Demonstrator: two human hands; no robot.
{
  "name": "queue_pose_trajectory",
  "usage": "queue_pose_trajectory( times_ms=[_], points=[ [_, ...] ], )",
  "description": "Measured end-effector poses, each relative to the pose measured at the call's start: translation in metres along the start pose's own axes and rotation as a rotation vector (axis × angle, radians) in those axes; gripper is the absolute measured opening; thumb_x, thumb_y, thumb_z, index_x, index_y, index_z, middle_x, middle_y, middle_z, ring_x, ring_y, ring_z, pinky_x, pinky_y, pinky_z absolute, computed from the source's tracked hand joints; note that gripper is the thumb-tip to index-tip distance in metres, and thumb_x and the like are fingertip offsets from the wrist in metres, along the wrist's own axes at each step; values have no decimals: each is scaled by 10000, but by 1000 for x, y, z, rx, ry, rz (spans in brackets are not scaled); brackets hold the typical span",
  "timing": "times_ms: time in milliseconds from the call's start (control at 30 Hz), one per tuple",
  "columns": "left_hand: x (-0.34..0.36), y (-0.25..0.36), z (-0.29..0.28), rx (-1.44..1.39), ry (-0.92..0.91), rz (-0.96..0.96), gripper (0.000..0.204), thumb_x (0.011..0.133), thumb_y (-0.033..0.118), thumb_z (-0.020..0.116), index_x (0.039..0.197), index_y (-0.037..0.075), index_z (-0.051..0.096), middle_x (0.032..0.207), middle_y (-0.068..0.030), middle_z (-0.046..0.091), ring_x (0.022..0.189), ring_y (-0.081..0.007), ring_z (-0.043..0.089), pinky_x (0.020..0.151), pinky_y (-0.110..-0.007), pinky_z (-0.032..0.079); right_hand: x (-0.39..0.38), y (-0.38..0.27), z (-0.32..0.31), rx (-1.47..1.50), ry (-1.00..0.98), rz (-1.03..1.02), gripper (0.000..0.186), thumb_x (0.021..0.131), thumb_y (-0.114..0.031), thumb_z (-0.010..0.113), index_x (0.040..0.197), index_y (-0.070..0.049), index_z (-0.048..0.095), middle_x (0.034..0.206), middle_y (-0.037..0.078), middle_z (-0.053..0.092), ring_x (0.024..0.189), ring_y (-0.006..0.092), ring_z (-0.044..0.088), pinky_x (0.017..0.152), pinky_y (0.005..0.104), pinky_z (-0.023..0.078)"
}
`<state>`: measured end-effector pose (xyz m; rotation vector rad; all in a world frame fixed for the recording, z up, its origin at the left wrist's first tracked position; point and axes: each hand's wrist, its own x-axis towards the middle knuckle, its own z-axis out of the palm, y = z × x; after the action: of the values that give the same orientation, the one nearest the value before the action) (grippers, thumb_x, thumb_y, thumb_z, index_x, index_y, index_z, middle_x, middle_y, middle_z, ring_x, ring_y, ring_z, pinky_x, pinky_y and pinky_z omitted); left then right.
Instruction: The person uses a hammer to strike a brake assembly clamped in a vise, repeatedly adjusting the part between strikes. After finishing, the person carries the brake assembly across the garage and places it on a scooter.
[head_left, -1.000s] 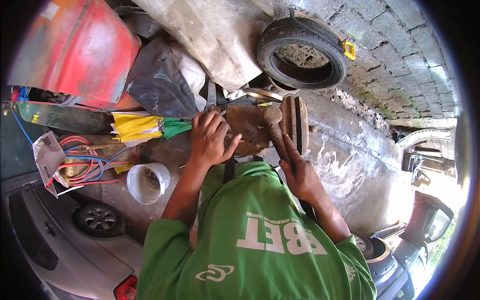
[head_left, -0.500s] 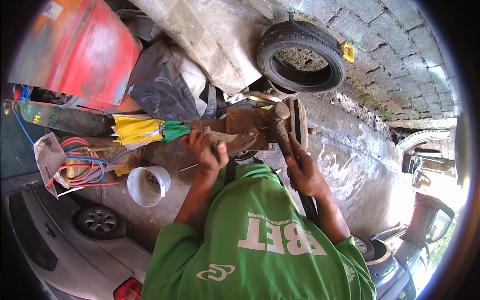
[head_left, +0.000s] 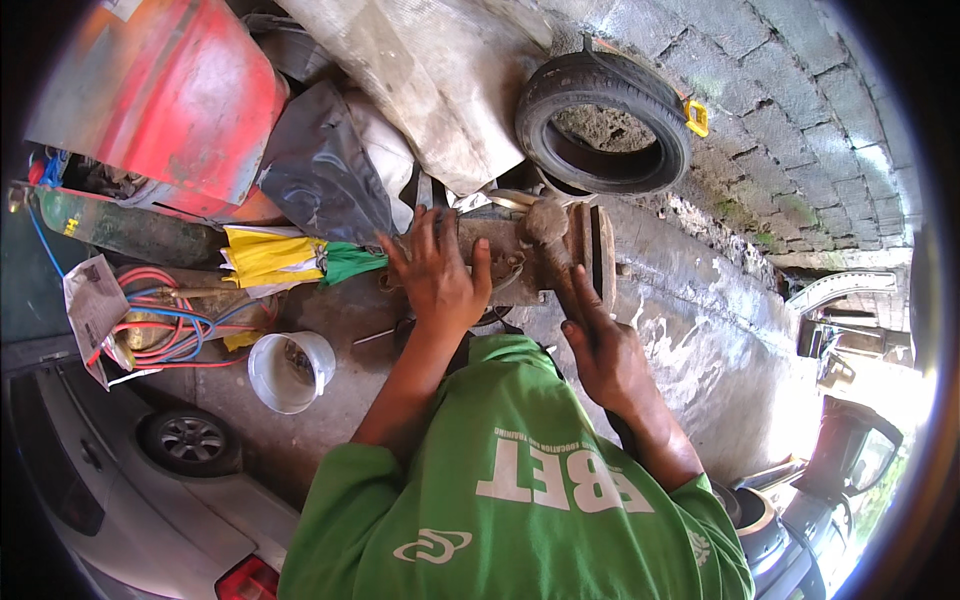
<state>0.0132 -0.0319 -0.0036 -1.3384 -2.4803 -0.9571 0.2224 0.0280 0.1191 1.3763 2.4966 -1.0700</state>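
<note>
My right hand (head_left: 612, 360) is closed around the handle of a hammer (head_left: 558, 265). The hammer's rusty head rests on or just above a brown, rusty metal block that looks like a bench vise (head_left: 602, 250); contact cannot be made out. Over the left part of that rusty metal lies my left hand (head_left: 440, 280), its fingers spread and stretched forward, with no object visible in its grip. What lies under its palm is hidden. A folded yellow, white and green umbrella-like cloth (head_left: 280, 260) sits just left of my left fingers.
A tyre (head_left: 545, 140) leans by the block wall at the far side. To the left stand a white bucket (head_left: 290, 390), coiled red and blue hoses (head_left: 160, 320), a green cylinder (head_left: 130, 230) and a red panel (head_left: 190, 100). A silver car (head_left: 150, 500) is at lower left.
My left hand has opened from a closed grip near a curved metal piece and moved slightly right, spreading flat. The hammer head has shifted slightly left and nearer, still in my right hand.
</note>
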Motion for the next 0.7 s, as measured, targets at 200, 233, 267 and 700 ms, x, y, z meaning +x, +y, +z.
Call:
queue_pose_trajectory(
  times_ms=[200,233,267,700],
  points=[
    [5,8,9,120,-138,-88,650,985,459,469,1443,0,517,1531,-274,412,1489,-424,293,1198,-660,120,-3,-11,-18,14,68,77,651,1000,-234,588,1594,-208,324,718,229,661,664,335,690,707,462,532],
    [6,8,9,134,-137,-82,647,986,461,465,1439,1,521,1530,-273,414,1487,-424,296,1198,-660,121,-11,-14,-31,51,118,75,661,1005,-299,567,1595,-166,301,726,190,653,636,284,649,665,420,508],
    [6,8,9,149,-131,-76,644,987,462,461,1435,3,526,1529,-272,416,1485,-425,300,1197,-660,123,-21,-18,-43,153,208,7,687,1010,-364,547,1596,-125,279,733,151,644,608,234,607,622,378,484],
    [2,13,11,148,-206,-200,652,1007,470,419,1428,-13,538,1596,-257,336,1513,-441,222,1203,-638,131,9,5,21,28,53,-210,655,1008,-194,549,1599,-126,274,1106,353,648,744,472,675,665,497,538]
  ],
)
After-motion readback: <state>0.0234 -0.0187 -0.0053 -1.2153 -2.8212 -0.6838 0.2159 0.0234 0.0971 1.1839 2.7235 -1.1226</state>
